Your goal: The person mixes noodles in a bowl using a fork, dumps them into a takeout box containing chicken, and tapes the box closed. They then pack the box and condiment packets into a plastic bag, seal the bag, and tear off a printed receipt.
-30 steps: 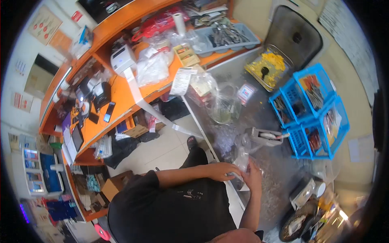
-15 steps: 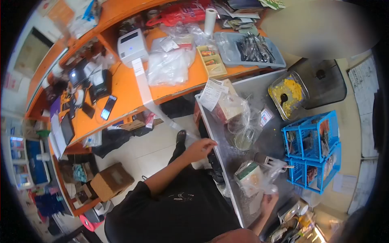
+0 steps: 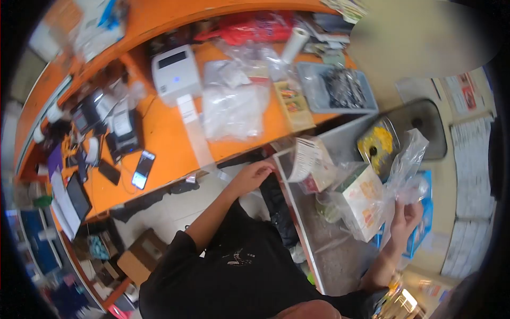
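My right hand (image 3: 406, 220) is closed on the gathered neck of a clear plastic bag (image 3: 406, 159). A white box with orange print (image 3: 364, 199) sits inside this bag, tilted above the metal table (image 3: 334, 266). Nothing shows in my left hand (image 3: 254, 178), whose fingers are loosely curled beside the table's near left corner. Just right of it, a printed slip (image 3: 304, 159) lies on another bagged package (image 3: 321, 175). A clear bag with greenish contents (image 3: 328, 208) is partly hidden by the raised box.
A white label printer (image 3: 177, 74) and phone (image 3: 143, 169) rest on the orange counter (image 3: 159, 125). Behind the metal table are a grey-blue tray (image 3: 313, 87), a yellow-filled container (image 3: 378, 149) and blue baskets (image 3: 425, 183), partly hidden.
My right hand has lifted the bagged box off the metal table and towards the blue baskets. My left hand left the bag earlier and is now near the table corner. The view has shifted.
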Demonstrator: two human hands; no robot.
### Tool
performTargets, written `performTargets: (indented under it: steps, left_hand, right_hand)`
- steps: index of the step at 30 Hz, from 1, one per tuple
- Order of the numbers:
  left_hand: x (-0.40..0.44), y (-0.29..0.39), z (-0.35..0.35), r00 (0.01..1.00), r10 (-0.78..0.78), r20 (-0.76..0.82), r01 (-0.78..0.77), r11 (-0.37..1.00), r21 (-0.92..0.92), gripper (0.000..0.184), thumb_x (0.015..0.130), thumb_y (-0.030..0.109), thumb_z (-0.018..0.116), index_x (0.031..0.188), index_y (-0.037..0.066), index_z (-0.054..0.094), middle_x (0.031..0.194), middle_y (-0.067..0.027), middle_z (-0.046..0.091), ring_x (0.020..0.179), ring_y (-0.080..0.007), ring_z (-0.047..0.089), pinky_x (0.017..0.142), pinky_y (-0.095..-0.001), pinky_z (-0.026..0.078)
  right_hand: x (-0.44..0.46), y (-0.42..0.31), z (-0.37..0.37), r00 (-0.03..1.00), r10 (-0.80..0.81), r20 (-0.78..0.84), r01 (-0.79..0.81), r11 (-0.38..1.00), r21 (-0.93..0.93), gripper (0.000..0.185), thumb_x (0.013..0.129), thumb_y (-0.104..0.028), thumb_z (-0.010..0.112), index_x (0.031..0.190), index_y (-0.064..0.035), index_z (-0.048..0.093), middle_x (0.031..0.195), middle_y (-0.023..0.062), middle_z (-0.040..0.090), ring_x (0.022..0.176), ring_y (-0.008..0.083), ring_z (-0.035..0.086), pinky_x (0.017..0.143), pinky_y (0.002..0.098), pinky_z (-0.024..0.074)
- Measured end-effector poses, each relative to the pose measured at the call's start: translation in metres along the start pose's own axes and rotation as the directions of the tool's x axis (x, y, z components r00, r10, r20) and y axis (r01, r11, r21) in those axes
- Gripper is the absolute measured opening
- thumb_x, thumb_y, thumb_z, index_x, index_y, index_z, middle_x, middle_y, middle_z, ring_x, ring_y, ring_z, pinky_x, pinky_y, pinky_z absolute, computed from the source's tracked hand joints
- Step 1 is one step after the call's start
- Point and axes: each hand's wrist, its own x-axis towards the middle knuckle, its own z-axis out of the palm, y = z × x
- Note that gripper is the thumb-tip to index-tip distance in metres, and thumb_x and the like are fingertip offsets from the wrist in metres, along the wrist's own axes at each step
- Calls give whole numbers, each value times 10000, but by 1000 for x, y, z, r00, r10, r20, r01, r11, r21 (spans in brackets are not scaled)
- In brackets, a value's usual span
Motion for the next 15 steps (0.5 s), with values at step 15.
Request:
performTargets:
  steps: [15]
  left_hand:
    - [-173, -51, -130, 809, -272, -521, 300, 953, -32, 347, 987, 264, 588, 1270, 62, 587, 1191, -104, 642, 1026, -222, 643, 905, -342, 512]
  right_hand:
    - [251, -49, 434, 855, -251, 453, 83, 930, 358, 159, 947, -138, 621, 894, 10, 596, 749, 69, 675, 688, 124, 648, 628, 273, 495]
